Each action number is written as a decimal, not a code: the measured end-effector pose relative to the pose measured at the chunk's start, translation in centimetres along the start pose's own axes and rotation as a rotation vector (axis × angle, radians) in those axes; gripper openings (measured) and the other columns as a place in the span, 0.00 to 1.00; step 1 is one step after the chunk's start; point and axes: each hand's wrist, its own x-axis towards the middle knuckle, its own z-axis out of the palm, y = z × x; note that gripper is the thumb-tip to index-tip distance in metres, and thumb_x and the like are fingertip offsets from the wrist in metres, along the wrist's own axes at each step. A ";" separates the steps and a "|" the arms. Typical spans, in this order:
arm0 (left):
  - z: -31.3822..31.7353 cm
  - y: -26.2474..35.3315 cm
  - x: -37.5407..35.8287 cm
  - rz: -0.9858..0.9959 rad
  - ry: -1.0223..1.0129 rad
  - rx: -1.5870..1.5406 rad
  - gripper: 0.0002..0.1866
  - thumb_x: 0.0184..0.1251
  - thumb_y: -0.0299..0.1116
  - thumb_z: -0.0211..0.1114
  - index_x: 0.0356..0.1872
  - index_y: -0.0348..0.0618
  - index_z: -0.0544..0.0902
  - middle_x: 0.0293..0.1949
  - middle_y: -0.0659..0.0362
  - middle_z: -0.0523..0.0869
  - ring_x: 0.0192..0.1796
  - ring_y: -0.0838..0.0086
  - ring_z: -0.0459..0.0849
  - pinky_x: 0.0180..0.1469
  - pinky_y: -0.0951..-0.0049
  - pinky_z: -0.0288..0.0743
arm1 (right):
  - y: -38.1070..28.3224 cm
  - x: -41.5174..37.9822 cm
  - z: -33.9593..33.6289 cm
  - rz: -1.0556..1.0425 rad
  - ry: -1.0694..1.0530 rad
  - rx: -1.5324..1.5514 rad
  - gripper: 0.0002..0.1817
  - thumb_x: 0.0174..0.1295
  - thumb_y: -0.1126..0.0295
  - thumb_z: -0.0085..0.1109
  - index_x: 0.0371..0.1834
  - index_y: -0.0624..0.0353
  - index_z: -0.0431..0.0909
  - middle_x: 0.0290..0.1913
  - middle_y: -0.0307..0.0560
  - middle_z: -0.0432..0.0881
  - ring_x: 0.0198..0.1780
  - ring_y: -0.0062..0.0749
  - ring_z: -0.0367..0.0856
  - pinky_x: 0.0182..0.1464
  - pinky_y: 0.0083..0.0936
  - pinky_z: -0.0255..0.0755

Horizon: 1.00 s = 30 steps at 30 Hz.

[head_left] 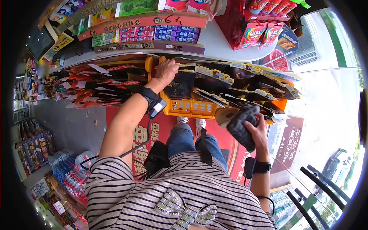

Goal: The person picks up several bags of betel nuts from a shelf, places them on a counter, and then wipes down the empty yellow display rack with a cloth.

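My left hand point(166, 72) is at the back of a yellow plastic basket point(191, 109), its fingers curled over the upper edge beside the packets. Dark packets point(178, 86) with yellow tops stand in rows in this basket, several of them leaning. My right hand point(260, 132) grips a dark grey, fuzzy cloth point(244, 128) at the basket's front right. The cloth is bunched up and slightly blurred, close to the packets there. Both wrists wear black straps with small devices.
Red and orange packets point(103, 86) fill the section to the left. Behind the basket, a white counter point(226, 42) carries gum racks point(149, 33) and a red candy display point(245, 27). A red mat point(153, 126) lies underfoot. Bottled drinks point(67, 172) stand at the lower left.
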 end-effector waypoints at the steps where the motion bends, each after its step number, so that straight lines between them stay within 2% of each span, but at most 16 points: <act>1: 0.0 0.2 -0.4 0.034 0.019 -0.004 0.06 0.42 0.30 0.62 0.19 0.43 0.74 0.26 0.57 0.72 0.34 0.63 0.74 0.36 0.66 0.68 | -1.1 0.6 0.5 -0.194 0.005 -0.239 0.39 0.38 0.70 0.65 0.56 0.60 0.55 0.51 0.50 0.67 0.48 0.39 0.72 0.50 0.31 0.67; 3: 0.0 0.5 -1.8 0.104 0.055 -0.010 0.05 0.42 0.29 0.61 0.18 0.43 0.72 0.24 0.57 0.72 0.32 0.64 0.74 0.33 0.66 0.69 | -3.6 1.7 2.3 -0.583 0.019 -0.712 0.43 0.37 0.68 0.66 0.59 0.59 0.53 0.54 0.54 0.64 0.50 0.45 0.70 0.52 0.34 0.65; 5: 0.0 1.1 -2.6 0.143 0.070 -0.025 0.04 0.43 0.27 0.58 0.17 0.43 0.71 0.23 0.57 0.70 0.31 0.64 0.74 0.32 0.67 0.69 | -5.5 3.4 4.5 -0.623 -0.085 -0.839 0.48 0.35 0.65 0.68 0.62 0.55 0.48 0.58 0.57 0.59 0.54 0.53 0.65 0.54 0.38 0.62; 7: -0.6 1.9 -3.0 0.161 0.087 -0.039 0.04 0.43 0.26 0.56 0.17 0.43 0.71 0.23 0.57 0.70 0.31 0.64 0.74 0.32 0.67 0.69 | -6.2 5.6 7.3 -0.567 -0.122 -0.993 0.49 0.34 0.64 0.68 0.62 0.52 0.47 0.58 0.56 0.59 0.54 0.51 0.65 0.52 0.37 0.64; 8: -0.9 2.1 -3.3 0.126 0.012 -0.040 0.02 0.45 0.25 0.53 0.20 0.44 0.73 0.25 0.57 0.72 0.34 0.65 0.74 0.36 0.68 0.69 | -6.1 7.0 8.3 -0.537 -0.139 -1.069 0.50 0.34 0.64 0.69 0.62 0.51 0.47 0.58 0.56 0.59 0.54 0.51 0.66 0.52 0.37 0.65; 11: -1.2 2.2 -3.0 0.159 0.007 -0.031 0.02 0.45 0.25 0.53 0.20 0.44 0.72 0.26 0.57 0.73 0.34 0.65 0.74 0.37 0.67 0.68 | -4.3 11.1 10.0 -0.512 -0.213 -1.278 0.45 0.35 0.64 0.68 0.60 0.47 0.52 0.54 0.52 0.64 0.49 0.49 0.71 0.47 0.36 0.68; 14: -1.8 2.5 -2.3 0.124 0.005 -0.057 0.02 0.45 0.24 0.54 0.19 0.44 0.73 0.25 0.57 0.74 0.34 0.65 0.75 0.38 0.68 0.67 | -5.4 11.4 9.4 -0.481 -0.108 -1.332 0.37 0.37 0.67 0.66 0.55 0.45 0.59 0.48 0.48 0.67 0.44 0.46 0.74 0.42 0.35 0.70; 17: -2.8 2.1 -1.1 0.125 0.103 -0.124 0.04 0.42 0.26 0.58 0.16 0.44 0.72 0.23 0.59 0.73 0.31 0.66 0.75 0.32 0.68 0.67 | -5.8 10.7 8.3 -0.526 -0.099 -1.383 0.31 0.37 0.70 0.64 0.49 0.46 0.63 0.44 0.47 0.68 0.42 0.46 0.75 0.40 0.36 0.70; 18: -3.3 2.1 -0.9 0.118 0.049 -0.117 0.04 0.43 0.26 0.59 0.16 0.44 0.72 0.24 0.59 0.74 0.32 0.67 0.76 0.34 0.68 0.66 | -6.1 10.2 8.2 -0.528 -0.099 -1.380 0.27 0.39 0.74 0.60 0.47 0.46 0.65 0.44 0.47 0.68 0.41 0.46 0.75 0.39 0.36 0.71; 22: -5.2 4.1 0.2 0.096 -0.103 -0.006 0.03 0.43 0.28 0.61 0.19 0.45 0.74 0.24 0.59 0.75 0.34 0.66 0.76 0.39 0.67 0.65 | -6.3 10.7 7.9 -0.488 0.021 -1.392 0.23 0.44 0.78 0.51 0.46 0.45 0.66 0.44 0.46 0.68 0.41 0.46 0.75 0.39 0.37 0.70; 26: -7.3 4.1 0.8 0.091 -0.076 0.022 0.06 0.41 0.26 0.63 0.23 0.45 0.75 0.26 0.58 0.75 0.35 0.64 0.76 0.40 0.65 0.67 | -6.1 10.5 7.0 -0.532 0.039 -1.353 0.20 0.44 0.77 0.52 0.44 0.48 0.68 0.44 0.47 0.69 0.41 0.46 0.75 0.39 0.37 0.70; 29: -9.2 3.7 0.4 0.059 -0.061 -0.028 0.07 0.40 0.26 0.64 0.22 0.44 0.75 0.26 0.59 0.75 0.34 0.64 0.76 0.37 0.66 0.69 | -5.7 11.6 6.7 -0.438 0.069 -1.397 0.25 0.40 0.71 0.61 0.46 0.49 0.66 0.47 0.45 0.68 0.44 0.45 0.74 0.42 0.37 0.69; 30: -10.2 3.7 0.2 0.074 -0.026 -0.045 0.07 0.40 0.26 0.64 0.22 0.44 0.74 0.25 0.58 0.75 0.34 0.64 0.76 0.36 0.66 0.69 | -5.9 11.6 6.7 -0.443 0.069 -1.386 0.26 0.40 0.71 0.61 0.47 0.49 0.66 0.48 0.45 0.68 0.45 0.45 0.74 0.42 0.37 0.69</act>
